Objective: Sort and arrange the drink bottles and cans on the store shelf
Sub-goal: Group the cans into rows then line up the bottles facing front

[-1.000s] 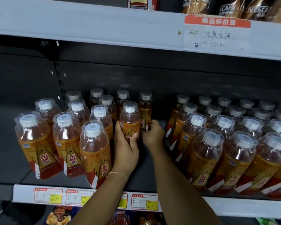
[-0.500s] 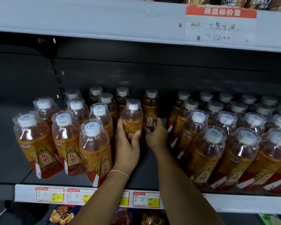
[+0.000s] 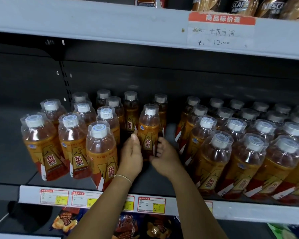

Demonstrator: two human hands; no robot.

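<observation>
Left hand: the left hand (image 3: pixel 131 156), a thin beaded bracelet (image 3: pixel 123 177) at its wrist, reaches up over the dark grey store shelf (image 3: pixel 10 161). The thumb stands upright against the label of a clear plastic bottle of amber drink with a white cap (image 3: pixel 148 130).
Right hand: the right hand (image 3: pixel 167 156) comes in from the other side, its fingers (image 3: pixel 160 146) curled at the bottle's lower right edge and the thumb tucked in near the base.
Grip: both are clamped on that one bottle, one at each flank. The left fingers are hidden behind it.
Since half a second ago: the right hand has let go of the rear amber bottle (image 3: pixel 160 107) and dropped forward onto the front one. The left hand has kept its hold.
Bottle's place: upright between the two blocks of stock, just in front of the rear bottle, its base hidden by the hands.
Left block: matching amber bottles in rows (image 3: pixel 71 135), close beside the held one.
Right block: a denser stand of the same bottles (image 3: pixel 248 152), running off the right edge across a gap.
Shelf above: a handwritten white price tag with an orange header (image 3: pixel 221 31) reads ¥12.00, with gold-and-brown coffee drinks (image 3: pixel 240 5) standing over it.
Below: printed red-and-yellow price labels (image 3: pixel 151 204) line the front rail, and orange snack packets (image 3: pixel 66 219) lie on the level beneath.
</observation>
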